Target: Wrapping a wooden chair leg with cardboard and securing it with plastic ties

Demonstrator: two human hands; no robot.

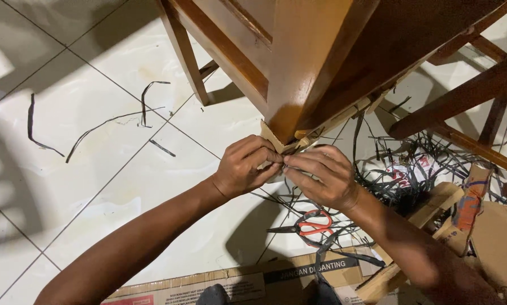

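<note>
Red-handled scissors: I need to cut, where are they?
The red-handled metal scissors lie on the white tiled floor, just below the right hand, among black strips.

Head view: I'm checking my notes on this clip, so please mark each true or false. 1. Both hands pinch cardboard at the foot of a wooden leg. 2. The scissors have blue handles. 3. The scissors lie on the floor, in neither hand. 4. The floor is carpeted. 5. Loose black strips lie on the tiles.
1. True: the left hand and the right hand meet at the cardboard piece wrapped round the foot of the wooden leg.
2. False: the scissors have red handles.
3. True: they lie on the floor below the hands.
4. False: the floor is pale tile.
5. True: black strips lie scattered at the left.
</note>
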